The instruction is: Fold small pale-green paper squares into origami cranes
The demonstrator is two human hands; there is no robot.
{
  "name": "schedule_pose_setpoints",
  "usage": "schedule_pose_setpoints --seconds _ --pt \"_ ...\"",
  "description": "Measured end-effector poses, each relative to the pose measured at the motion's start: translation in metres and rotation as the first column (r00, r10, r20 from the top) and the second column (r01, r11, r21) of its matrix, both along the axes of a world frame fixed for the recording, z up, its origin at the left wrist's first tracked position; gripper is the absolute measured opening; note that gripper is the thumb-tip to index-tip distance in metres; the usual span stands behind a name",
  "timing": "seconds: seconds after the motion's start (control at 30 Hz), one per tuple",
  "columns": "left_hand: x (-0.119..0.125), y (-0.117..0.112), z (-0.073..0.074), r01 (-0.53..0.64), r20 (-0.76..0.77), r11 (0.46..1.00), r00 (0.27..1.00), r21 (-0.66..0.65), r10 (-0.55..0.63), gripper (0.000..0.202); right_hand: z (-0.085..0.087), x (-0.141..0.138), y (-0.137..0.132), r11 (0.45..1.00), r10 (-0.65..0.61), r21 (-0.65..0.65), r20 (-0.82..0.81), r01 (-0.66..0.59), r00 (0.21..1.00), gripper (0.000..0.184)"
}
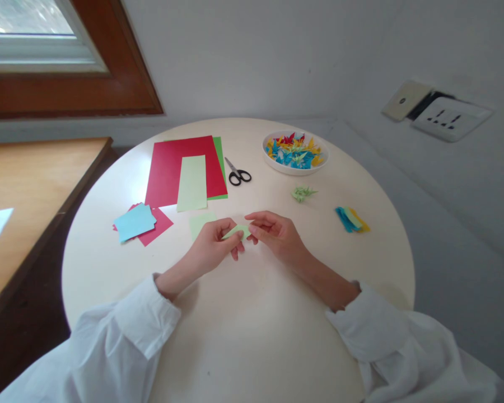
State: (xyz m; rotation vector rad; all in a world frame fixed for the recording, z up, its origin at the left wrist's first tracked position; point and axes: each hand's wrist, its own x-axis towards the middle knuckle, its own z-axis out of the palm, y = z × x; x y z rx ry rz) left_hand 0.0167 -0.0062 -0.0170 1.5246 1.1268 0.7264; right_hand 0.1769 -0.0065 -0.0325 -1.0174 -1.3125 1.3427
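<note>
L hand [215,239] pinching 1 lt-green paper pc [244,229]; R hand [278,237] pinching its R end. Scissors [237,172] nr red sheet [166,172].

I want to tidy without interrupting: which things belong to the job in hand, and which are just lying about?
Apparently belongs:
light green paper, in the left hand with the right hand at its edge;
green folded pieces;
white bowl of folded shapes.

Likely just lying about for now:
scissors;
red sheet;
blue paper stack.
</note>
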Motion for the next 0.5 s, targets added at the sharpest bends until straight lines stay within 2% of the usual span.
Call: schedule_pose_setpoints --seconds 0.1,0.33,0.5 --pt "0.0002 -0.001 0.0012 -0.006 -0.036 1.0 0.999 0.009 0.007 0.021 -0.0036 0.0003 0.0006 1.0 -0.018 0.01 0.02 0.018 1.0 0.02" --pt "0.0014 0.0016 0.0001 -0.039 0.214 0.994 0.975 -0.103 0.06 0.022 0.0003 0.002 0.0003 0.997 -0.074 0.007 0.009 0.074 0.997 0.021" --pt "0.0026 0.0011 -0.0021 -0.107 0.23 0.987 0.964 -0.117 0.132 0.02 0.0025 0.0012 -0.0003 0.993 -0.116 -0.011 0.014 0.116 0.993 0.027"
